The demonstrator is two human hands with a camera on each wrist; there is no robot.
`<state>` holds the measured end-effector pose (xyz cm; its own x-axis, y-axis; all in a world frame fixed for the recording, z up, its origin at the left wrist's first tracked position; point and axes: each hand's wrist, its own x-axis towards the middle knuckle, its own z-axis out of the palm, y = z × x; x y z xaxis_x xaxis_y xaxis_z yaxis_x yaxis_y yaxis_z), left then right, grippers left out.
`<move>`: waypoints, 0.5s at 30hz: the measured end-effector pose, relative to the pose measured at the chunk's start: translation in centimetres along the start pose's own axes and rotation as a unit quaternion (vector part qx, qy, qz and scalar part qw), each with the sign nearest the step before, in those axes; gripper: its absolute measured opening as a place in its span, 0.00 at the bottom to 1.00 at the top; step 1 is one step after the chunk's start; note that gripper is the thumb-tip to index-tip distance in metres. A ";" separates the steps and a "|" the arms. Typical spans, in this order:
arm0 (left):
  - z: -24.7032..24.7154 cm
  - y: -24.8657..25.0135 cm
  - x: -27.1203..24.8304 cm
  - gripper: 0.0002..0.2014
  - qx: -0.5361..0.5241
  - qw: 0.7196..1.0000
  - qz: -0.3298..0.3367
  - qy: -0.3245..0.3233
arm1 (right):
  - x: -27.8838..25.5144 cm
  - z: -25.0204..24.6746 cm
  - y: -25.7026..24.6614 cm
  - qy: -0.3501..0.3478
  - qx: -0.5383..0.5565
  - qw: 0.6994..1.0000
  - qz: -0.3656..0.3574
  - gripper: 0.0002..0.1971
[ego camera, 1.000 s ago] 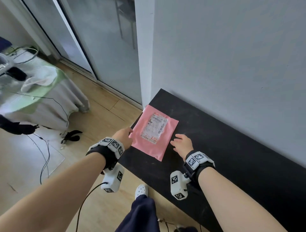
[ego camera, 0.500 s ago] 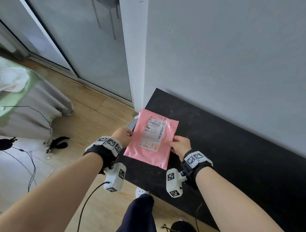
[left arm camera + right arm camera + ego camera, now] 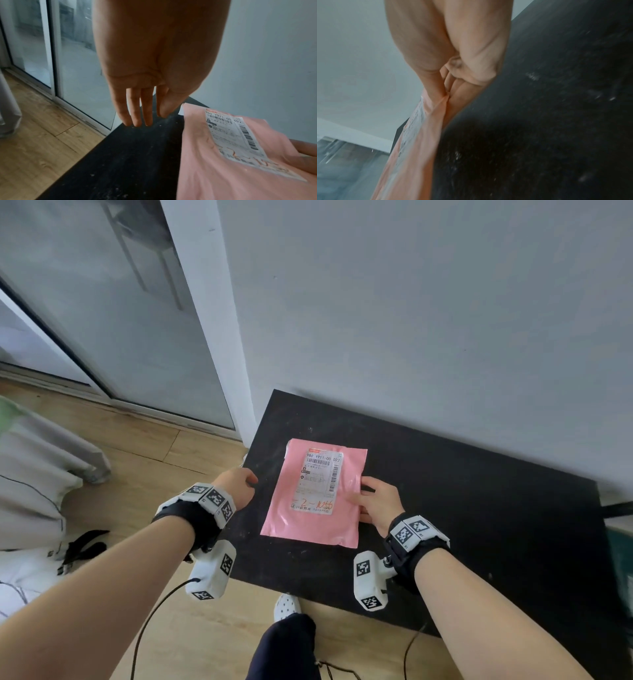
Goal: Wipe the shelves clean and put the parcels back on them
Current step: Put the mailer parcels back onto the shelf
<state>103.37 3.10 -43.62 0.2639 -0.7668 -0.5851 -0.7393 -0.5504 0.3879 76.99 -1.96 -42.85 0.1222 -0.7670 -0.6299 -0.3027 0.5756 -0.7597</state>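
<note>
My right hand point(image 3: 375, 501) pinches the right edge of the pink mailer parcel point(image 3: 313, 494), thumb on top and fingers tucked beneath, as the right wrist view shows; my left hand point(image 3: 236, 486) hangs just beside the parcel's left edge with fingers straight and loose, holding nothing. The parcel sits over the left end of the black shelf point(image 3: 479, 508), its printed shipping label point(image 3: 320, 482) facing up; from the wrist views I judge its right side is lifted a little off the board, though I cannot tell how much of it rests flat. To set it down well, I think I should lower the pinched edge gently, let the thin plastic settle without folding under, and only then slide my fingers out sideways, using my free left hand to steady the far edge so the parcel does not skid toward the shelf's end. The shelf surface is matte black with pale specks and faint smears showing, so I judge a further wipe may be needed there. The shelf runs along a plain grey wall point(image 3: 445, 320); to the left stand a sliding glass door point(image 3: 120, 320) and a wooden floor point(image 3: 154, 460), with a cloth-draped table point(image 3: 37, 474) at the edge and my white shoe point(image 3: 287, 607) below.
</note>
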 end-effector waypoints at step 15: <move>8.2 13.9 -11.1 0.16 0.113 0.978 0.174 -0.004 | -15.9 -16.3 9.2 0.116 0.126 0.983 -0.071 0.16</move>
<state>85.08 6.63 -37.52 -0.0320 -0.8918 -0.4514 -0.9014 -0.1693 0.3984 56.82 10.94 -37.15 -0.0818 -0.8720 -0.4826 -0.0519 0.4873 -0.8717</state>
